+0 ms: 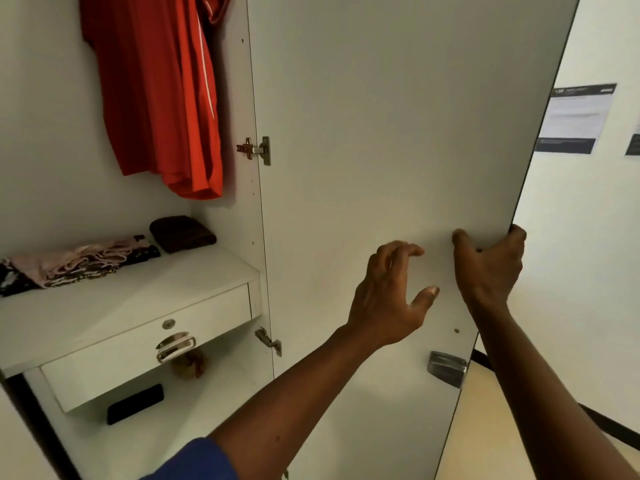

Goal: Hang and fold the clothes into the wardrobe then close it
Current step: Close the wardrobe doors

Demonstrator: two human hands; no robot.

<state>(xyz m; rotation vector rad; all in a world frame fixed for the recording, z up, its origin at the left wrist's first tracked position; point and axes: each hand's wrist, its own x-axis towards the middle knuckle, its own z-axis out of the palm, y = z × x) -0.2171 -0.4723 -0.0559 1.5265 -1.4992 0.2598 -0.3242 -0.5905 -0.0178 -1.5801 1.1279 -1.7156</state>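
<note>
The white wardrobe stands open, and its right door (381,116) swings out toward me. My right hand (490,268) grips the door's free edge, fingers curled around it. Beside it, my left hand (389,292) hovers in front of the door's inner face with fingers spread and nothing in it. Inside, red shirts (156,91) hang at the top. Folded pink and patterned clothes (76,263) and a folded dark brown cloth (181,233) lie on the white shelf (145,289).
Under the shelf is a drawer (138,348) with a metal handle. A black object (135,403) and a brown ball-like item (188,365) sit below it. The door carries a metal latch plate (446,368). Notices (575,119) hang on the white wall at right.
</note>
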